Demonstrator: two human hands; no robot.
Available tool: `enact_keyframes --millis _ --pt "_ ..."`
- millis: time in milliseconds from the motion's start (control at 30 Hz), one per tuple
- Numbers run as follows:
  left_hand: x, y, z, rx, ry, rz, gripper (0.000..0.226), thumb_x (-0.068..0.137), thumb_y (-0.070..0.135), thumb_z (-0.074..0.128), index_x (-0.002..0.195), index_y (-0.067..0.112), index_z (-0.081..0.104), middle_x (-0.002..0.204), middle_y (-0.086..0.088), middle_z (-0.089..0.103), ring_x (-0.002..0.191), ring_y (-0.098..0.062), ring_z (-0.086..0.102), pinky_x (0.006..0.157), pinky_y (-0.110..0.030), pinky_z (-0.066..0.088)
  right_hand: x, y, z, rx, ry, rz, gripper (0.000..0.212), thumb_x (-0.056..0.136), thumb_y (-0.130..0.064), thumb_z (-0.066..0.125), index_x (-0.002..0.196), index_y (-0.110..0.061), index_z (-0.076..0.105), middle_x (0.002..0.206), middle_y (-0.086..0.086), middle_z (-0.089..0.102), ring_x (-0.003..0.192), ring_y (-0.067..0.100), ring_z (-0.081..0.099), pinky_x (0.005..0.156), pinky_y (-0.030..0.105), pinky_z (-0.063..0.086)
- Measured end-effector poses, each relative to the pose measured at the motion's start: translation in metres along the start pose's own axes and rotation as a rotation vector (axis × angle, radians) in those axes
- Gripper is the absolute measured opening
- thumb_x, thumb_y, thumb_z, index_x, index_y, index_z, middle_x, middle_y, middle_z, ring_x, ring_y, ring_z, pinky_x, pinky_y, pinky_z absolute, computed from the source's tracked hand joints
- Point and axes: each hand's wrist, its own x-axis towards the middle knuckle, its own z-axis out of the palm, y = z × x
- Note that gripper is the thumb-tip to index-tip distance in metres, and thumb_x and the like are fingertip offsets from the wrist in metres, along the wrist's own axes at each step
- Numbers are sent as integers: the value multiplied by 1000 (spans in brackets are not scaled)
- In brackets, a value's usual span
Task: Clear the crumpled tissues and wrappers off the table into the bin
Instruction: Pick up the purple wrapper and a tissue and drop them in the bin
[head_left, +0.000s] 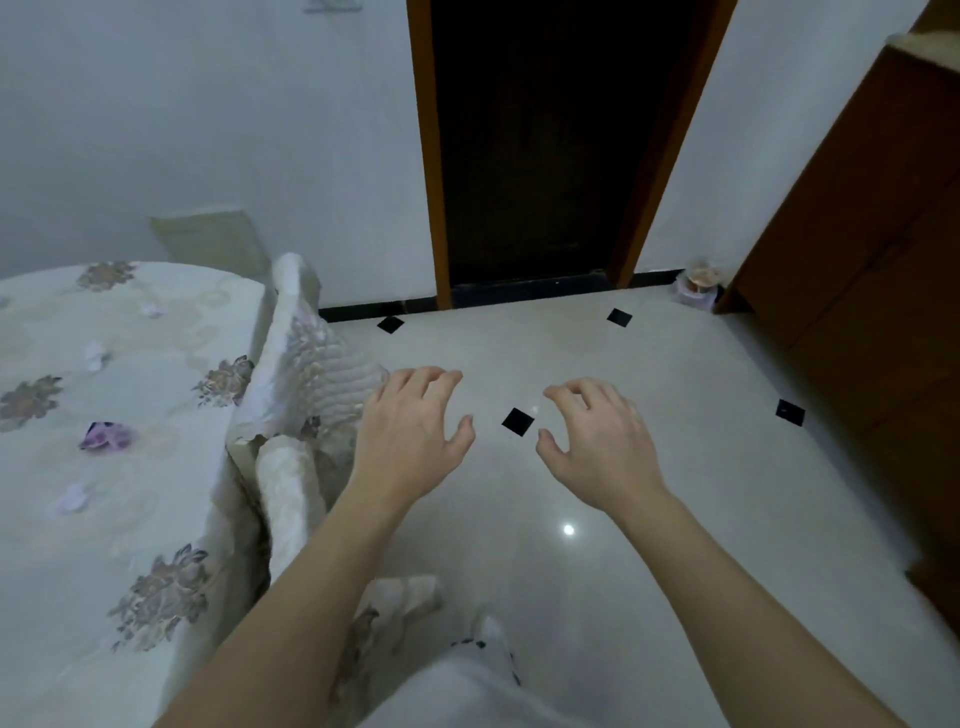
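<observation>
A table (171, 509) under a white cloth with brown flower prints fills the left side. On it lie a purple wrapper (105, 436) and white crumpled tissues: one near the front (70, 500), one farther back (96, 357), and a third beyond that (150, 310). My left hand (410, 434) hovers over the floor just right of the table, fingers spread and empty. My right hand (602, 441) floats beside it, also empty with curled, parted fingers. No bin is in view.
Chairs with white quilted covers (306, 364) stand against the table's right edge. The glossy white tile floor (623, 545) has small black diamond insets. A dark doorway (545, 156) lies ahead, a brown wooden cabinet (857, 234) at right, a small jar (698, 288) by its base.
</observation>
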Motion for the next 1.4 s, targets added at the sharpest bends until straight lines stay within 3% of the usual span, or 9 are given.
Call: enact_keyframes --millis 300,733,967,1167,1400 --pt "93 -53 17 14 -24 -144 50 87 46 50 127 19 61 123 -2 65 113 -23 57 93 -42 49 136 -6 38 23 -75 -135 42 84 -36 62 122 -18 63 116 2 63 110 24 57 92 42 47" --pt "206 -131 64 73 2 -366 50 85 47 50 124 19 62 120 0 65 110 -23 56 87 -41 50 320 -17 110 102 -148 -326 42 86 -39 59 123 -19 61 116 1 62 109 21 56 92 40 47" --pt "288 -184 74 118 -3 -563 50 84 46 49 125 19 62 121 0 65 110 -24 57 89 -42 50 453 -38 150 199 -249 -482 40 88 -38 58 124 -20 62 117 1 62 111 20 54 91 38 46" --pt "284 -215 54 208 37 -825 51 82 47 46 122 21 62 119 -1 65 110 -27 58 84 -42 51 524 -92 180 264 -325 -726 38 86 -35 61 119 -18 64 111 3 64 102 22 57 83 39 50" --pt "220 -229 28 300 131 -1184 43 84 42 54 120 22 64 118 2 66 109 -23 59 83 -39 50 519 -194 204 372 -417 -1053 37 81 -34 63 113 -16 65 103 6 64 95 28 59 77 41 51"
